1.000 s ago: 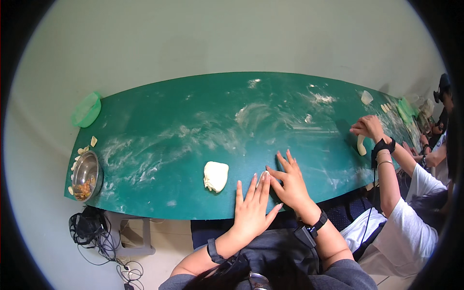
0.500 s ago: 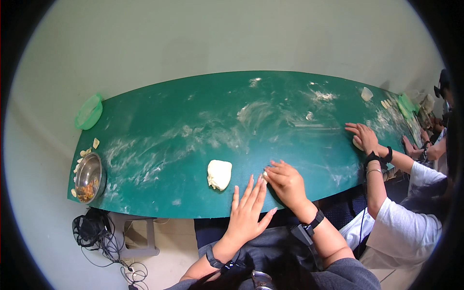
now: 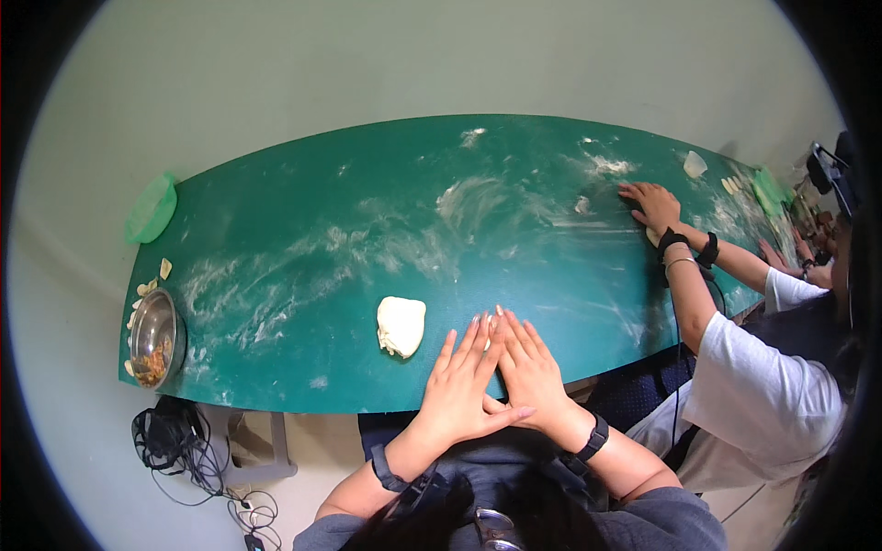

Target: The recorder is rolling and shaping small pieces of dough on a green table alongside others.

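Observation:
A pale lump of dough [image 3: 401,325] rests on the green table near its front edge, left of my hands. My left hand [image 3: 462,388] lies palm down with its fingers stretched forward. Beside it my right hand [image 3: 535,378] is also flat, fingers extended, and the two hands lean together with fingertips and thumbs meeting. A small pale bit of dough [image 3: 490,332] shows between the fingers; most of it is hidden under them. Neither hand touches the large lump.
Flour streaks the green table [image 3: 303,184]. At the left edge stand a metal bowl [image 3: 175,332] with orange-brown filling, several pale dough pieces [image 3: 147,287] and a green basket [image 3: 152,209]. To the right, a co-worker's hand [image 3: 654,206] presses on dough. A translucent scraper [image 3: 695,164] lies beyond.
My right hand has gone from curled fingers at the small dough piece to lying flat against my left hand. The co-worker's hands have also shifted, and the view has moved slightly.

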A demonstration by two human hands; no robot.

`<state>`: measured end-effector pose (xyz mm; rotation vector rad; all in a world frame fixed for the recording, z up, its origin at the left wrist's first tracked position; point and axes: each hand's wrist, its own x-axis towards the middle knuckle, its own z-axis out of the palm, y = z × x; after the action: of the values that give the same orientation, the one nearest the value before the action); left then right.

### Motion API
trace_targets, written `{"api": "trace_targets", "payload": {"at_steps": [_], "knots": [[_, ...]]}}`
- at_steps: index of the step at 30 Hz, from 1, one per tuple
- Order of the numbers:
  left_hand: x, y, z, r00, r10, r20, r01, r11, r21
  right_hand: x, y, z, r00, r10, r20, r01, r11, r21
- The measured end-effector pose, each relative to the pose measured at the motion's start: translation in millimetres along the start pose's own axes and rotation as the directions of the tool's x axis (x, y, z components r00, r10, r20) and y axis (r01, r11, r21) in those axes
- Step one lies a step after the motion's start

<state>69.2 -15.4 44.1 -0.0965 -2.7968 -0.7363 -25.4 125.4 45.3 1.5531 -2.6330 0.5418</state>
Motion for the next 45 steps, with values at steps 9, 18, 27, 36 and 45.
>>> {"api": "trace_targets", "payload": {"at_steps": [9,18,27,36,45], "knots": [[1,-15,-2,0.999,-0.040,-0.029,0.036,0.990,-0.134,9,30,-13,0.999,0.040,-0.011,-0.035,0.956,0.292],[11,-19,-7,0.988,-0.043,-0.147,0.010,0.975,-0.220,24,23,13,0.913,0.281,-0.297,-0.218,0.949,0.227],[16,-26,0,0.999,-0.014,-0.030,0.012,0.998,-0.060,32,49,2,0.952,-0.003,-0.306,0.116,0.929,0.352],[-2,-14,-2,0.991,-0.087,0.101,0.089,0.996,-0.008,2,8,-13,0.995,-0.092,-0.022,0.089,0.987,-0.136],[-16,-5,-10,0.969,-0.089,0.232,0.061,0.990,0.125,-24,-9,-5,0.993,0.079,0.085,-0.080,0.997,0.007]]}}
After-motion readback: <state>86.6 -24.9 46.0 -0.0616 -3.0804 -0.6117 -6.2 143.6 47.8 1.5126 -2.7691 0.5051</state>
